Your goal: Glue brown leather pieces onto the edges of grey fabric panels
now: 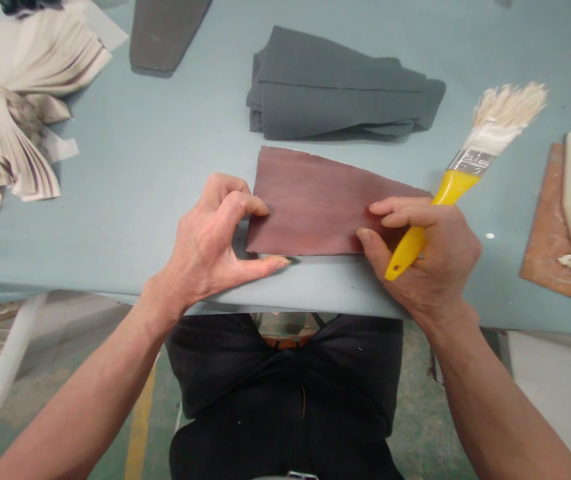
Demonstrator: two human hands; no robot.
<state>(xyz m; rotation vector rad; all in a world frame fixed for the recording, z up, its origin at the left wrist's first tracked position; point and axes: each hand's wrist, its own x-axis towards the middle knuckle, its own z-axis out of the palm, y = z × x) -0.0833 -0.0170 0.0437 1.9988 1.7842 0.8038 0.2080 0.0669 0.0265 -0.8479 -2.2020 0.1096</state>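
Person is holding a brown sheet (315,203) flat at the table (140,167) edge.
Left hand (210,247) grip is pinching its 9 o'clock edge; right hand (430,253) grip is clasping the brush (458,185), bristles pointing 2 o'clock; sheet apparently uncoated.

A pale blue-grey worktable (155,167) fills the upper view under even light. Below its edge is a greenish floor (418,400) with a yellow line (140,420).
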